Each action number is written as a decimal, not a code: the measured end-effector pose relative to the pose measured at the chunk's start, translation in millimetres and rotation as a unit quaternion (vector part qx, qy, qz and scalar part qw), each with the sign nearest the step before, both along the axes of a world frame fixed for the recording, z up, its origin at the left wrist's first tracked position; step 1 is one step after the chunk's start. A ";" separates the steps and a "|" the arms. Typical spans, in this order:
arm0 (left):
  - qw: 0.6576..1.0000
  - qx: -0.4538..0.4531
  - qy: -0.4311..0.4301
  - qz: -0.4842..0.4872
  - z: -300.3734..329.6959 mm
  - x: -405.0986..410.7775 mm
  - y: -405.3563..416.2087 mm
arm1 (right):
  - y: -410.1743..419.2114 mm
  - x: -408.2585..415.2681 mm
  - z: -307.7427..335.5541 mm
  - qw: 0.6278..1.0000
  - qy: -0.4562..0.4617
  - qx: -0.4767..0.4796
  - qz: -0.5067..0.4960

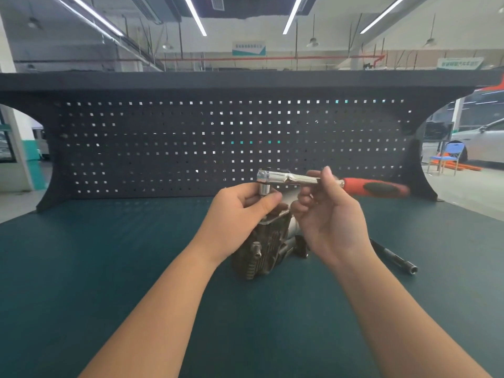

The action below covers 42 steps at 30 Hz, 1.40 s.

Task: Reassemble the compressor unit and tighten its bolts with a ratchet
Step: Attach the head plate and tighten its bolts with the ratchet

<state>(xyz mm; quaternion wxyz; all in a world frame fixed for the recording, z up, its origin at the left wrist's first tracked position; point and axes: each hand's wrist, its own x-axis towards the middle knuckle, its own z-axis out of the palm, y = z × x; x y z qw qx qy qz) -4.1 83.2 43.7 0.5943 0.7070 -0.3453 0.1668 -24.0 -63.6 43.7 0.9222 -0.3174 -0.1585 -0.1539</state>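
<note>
The left hand (240,211) pinches the socket (264,190) to steady it over the compressor (266,246); at three o'clock, the right hand (331,214) grips the ratchet (300,178) shank, probably for leverage.

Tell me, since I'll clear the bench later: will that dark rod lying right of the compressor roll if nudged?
Probably yes. The dark rod looks round and slender and lies flat on the smooth green mat, so a sideways nudge would likely set it rolling. It looks like metal with a socket-like end, so likely stiff and rather heavy for its size. Nothing beside it would stop it.
</note>
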 end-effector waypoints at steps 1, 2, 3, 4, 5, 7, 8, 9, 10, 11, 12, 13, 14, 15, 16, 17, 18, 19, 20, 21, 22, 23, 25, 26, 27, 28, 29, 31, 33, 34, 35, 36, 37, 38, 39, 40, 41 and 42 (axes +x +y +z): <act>1.000 -0.008 0.002 -0.001 0.1 0.8 0.5 | 3.0 -2.3 -0.3 0.995 -0.046 -0.046 -0.071; 1.000 -0.017 0.006 -0.004 0.3 1.1 0.7 | 6.3 -6.5 -0.6 0.975 -0.101 -0.115 -0.161; 1.000 -0.025 0.012 -0.010 1.1 -0.3 0.7 | 9.3 -10.2 -2.1 0.932 -0.159 -0.196 -0.260; 0.999 -0.027 0.014 -0.019 1.1 -1.4 1.0 | 12.5 -13.9 -3.6 0.864 -0.214 -0.281 -0.359; 0.999 -0.024 0.008 -0.025 1.6 -3.6 1.2 | 15.0 -16.2 -5.9 0.774 -0.263 -0.362 -0.448; 1.000 -0.007 -0.013 -0.019 0.5 -4.8 3.4 | 22.2 -19.0 -14.5 0.625 -0.335 -0.443 -0.549; 1.000 -0.001 -0.014 -0.017 -0.5 -3.4 4.8 | 26.2 -19.1 -18.4 0.619 -0.342 -0.445 -0.549; 1.000 -0.002 -0.013 -0.018 0.1 -2.9 5.5 | 28.5 -18.9 -20.1 0.644 -0.328 -0.432 -0.539; 1.000 -0.007 -0.011 -0.023 1.1 -3.0 5.1 | 28.1 -18.8 -19.2 0.693 -0.297 -0.401 -0.520; 0.999 -0.016 -0.005 -0.028 2.2 -2.8 4.0 | 25.7 -17.7 -16.9 0.765 -0.248 -0.347 -0.482; 0.999 -0.021 0.002 -0.030 2.6 -1.6 3.2 | 21.9 -16.5 -12.3 0.848 -0.185 -0.274 -0.415; 0.999 -0.022 0.006 -0.028 2.7 -0.6 2.7 | 15.8 -13.2 -6.4 0.923 -0.113 -0.190 -0.315; 0.999 -0.018 0.011 -0.028 2.3 -0.4 2.4 | 10.8 -10.1 -1.0 0.978 -0.041 -0.095 -0.183; 0.999 -0.012 0.014 -0.031 1.6 -0.4 2.2 | 6.4 -6.1 2.3 0.998 0.021 -0.005 -0.059; 0.999 -0.003 0.012 -0.033 0.6 -0.5 2.1 | 4.3 -3.5 3.5 0.996 0.064 0.060 0.019; 0.999 0.003 0.008 -0.032 -0.5 0.3 1.9 | 4.2 -2.0 3.5 0.992 0.082 0.088 0.046; 0.999 0.001 0.007 -0.032 -0.5 -0.2 1.9 | 6.0 -1.9 2.2 0.993 0.070 0.088 0.032; 0.999 -0.008 0.006 -0.035 -1.1 0.2 2.4 | 8.0 -2.1 -0.6 0.997 0.032 0.066 -0.010; 0.999 -0.019 0.011 -0.040 -1.5 0.4 2.8 | 10.6 -4.8 -2.9 0.997 -0.021 0.018 -0.079; 0.998 -0.026 0.014 -0.046 -1.5 1.1 3.5 | 11.5 -7.8 -6.0 0.978 -0.078 -0.068 -0.179; 0.998 -0.032 0.020 -0.052 -0.1 -0.4 3.2 | 11.1 -10.8 -9.7 0.930 -0.127 -0.182 -0.295; 0.998 -0.030 0.019 -0.059 0.2 -0.6 3.2 | 11.3 -12.9 -13.1 0.855 -0.170 -0.292 -0.394; 0.998 -0.026 0.012 -0.060 -1.0 0.9 4.1 | 15.1 -14.9 -19.5 0.688 -0.279 -0.428 -0.515; 0.998 -0.026 0.013 -0.058 -0.6 0.1 4.4 | 20.3 -15.7 -23.0 0.635 -0.345 -0.443 -0.531; 0.998 -0.024 0.013 -0.057 -0.9 0.9 5.3 | 25.7 -17.8 -24.9 0.619 -0.374 -0.440 -0.532; 0.998 -0.022 0.011 -0.052 -0.6 0.4 5.9 | 30.0 -19.5 -25.0 0.638 -0.361 -0.431 -0.526; 0.999 -0.022 0.002 -0.047 -1.1 1.6 6.1 | 31.3 -19.9 -23.3 0.687 -0.308 -0.412 -0.514; 0.999 -0.027 -0.005 -0.038 1.0 0.5 5.3 | 29.1 -20.0 -17.9 0.801 -0.183 -0.329 -0.465; 1.000 -0.023 -0.009 -0.019 0.2 2.7 4.2 | 19.8 -14.1 -12.0 0.910 -0.103 -0.198 -0.351; 1.000 -0.022 -0.008 -0.011 0.9 2.0 3.6 | 15.0 -10.4 -7.9 0.961 -0.053 -0.115 -0.246; 1.000 -0.019 -0.009 -0.008 0.3 3.0 3.5 | 11.9 -6.6 -3.4 0.992 -0.004 -0.029 -0.125; 1.000 -0.018 -0.007 -0.012 0.4 1.9 3.1 | 9.8 -3.3 -0.1 0.998 0.041 0.042 -0.028; 1.000 -0.014 -0.012 -0.014 -2.0 4.3 3.6 | 8.9 -1.5 1.5 0.994 0.069 0.078 0.020; 1.000 -0.013 -0.011 -0.016 -1.4 2.8 2.9 | 9.7 -0.7 1.3 0.994 0.071 0.079 0.024; 1.000 -0.014 -0.014 -0.016 -2.2 3.5 3.0 | 10.5 -0.7 0.2 0.997 0.046 0.054 -0.008; 0.999 -0.024 -0.008 -0.019 -1.4 2.5 2.8 | 11.7 -3.3 -0.2 0.998 0.001 0.009 -0.068; 0.999 -0.031 -0.008 -0.020 -3.4 5.0 3.8 | 14.1 -8.6 0.3 0.985 -0.062 -0.057 -0.154; 0.999 -0.042 0.003 -0.025 -1.7 1.8 3.0 | 15.6 -12.5 0.1 0.943 -0.133 -0.150 -0.264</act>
